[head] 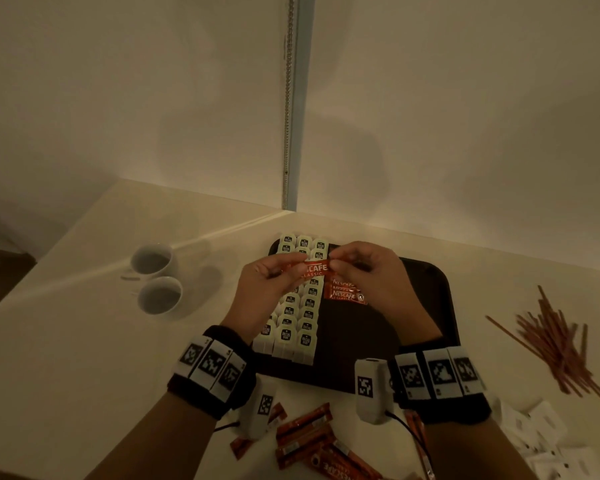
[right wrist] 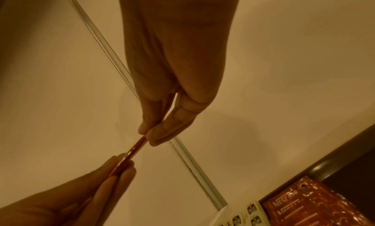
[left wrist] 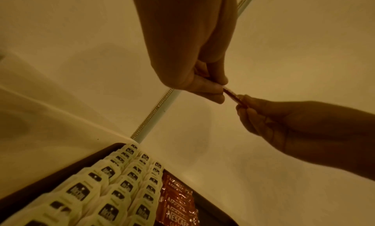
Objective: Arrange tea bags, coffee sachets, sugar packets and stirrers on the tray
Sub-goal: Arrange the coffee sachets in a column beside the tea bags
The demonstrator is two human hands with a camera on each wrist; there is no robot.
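Note:
Both hands hold one red Nescafe coffee sachet (head: 314, 269) level above the dark tray (head: 426, 299). My left hand (head: 267, 282) pinches its left end and my right hand (head: 361, 268) pinches its right end. In the wrist views the sachet (left wrist: 231, 93) (right wrist: 134, 149) shows edge-on between the fingertips. Rows of white tea bags (head: 297, 327) (left wrist: 113, 189) fill the tray's left part. A short stack of red coffee sachets (head: 345, 292) (right wrist: 308, 203) lies beside them.
Two white cups (head: 155, 277) stand on the table to the left. Loose coffee sticks (head: 309, 441) lie at the near edge. A pile of brown stirrers (head: 558, 344) is on the right, with white sugar packets (head: 541, 434) near the right corner. Walls close the back.

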